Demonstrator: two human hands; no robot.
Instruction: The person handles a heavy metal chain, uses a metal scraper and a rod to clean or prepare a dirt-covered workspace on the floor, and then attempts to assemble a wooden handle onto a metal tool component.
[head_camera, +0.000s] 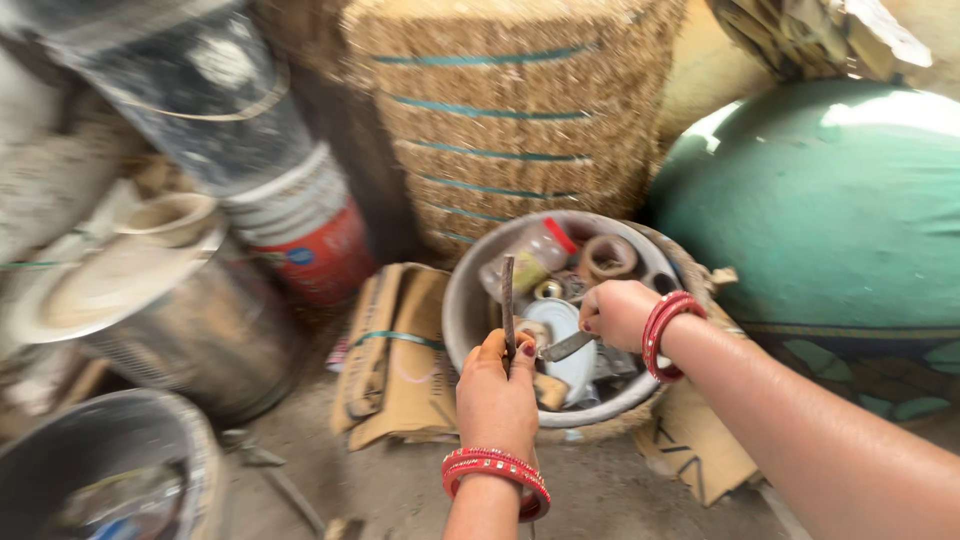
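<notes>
My left hand (497, 392), with red bangles at the wrist, grips a thin dark metal rod (508, 300) that stands upright over the near rim of a round metal bowl (462, 300). My right hand (618, 312), also with red bangles, reaches into the bowl and is closed around a flat metal tool (568, 346). Inside the bowl lie a clear plastic jar with a red lid (535, 255), a roll of tape (609, 256) and other small metal parts.
A woven basket with teal bands (510, 110) stands behind the bowl, a large green rounded vessel (840, 210) to the right. Folded cardboard (395, 350) lies left of the bowl. A steel pot (200, 340), a red-and-white bucket (305, 235) and a grey basin (110, 465) crowd the left.
</notes>
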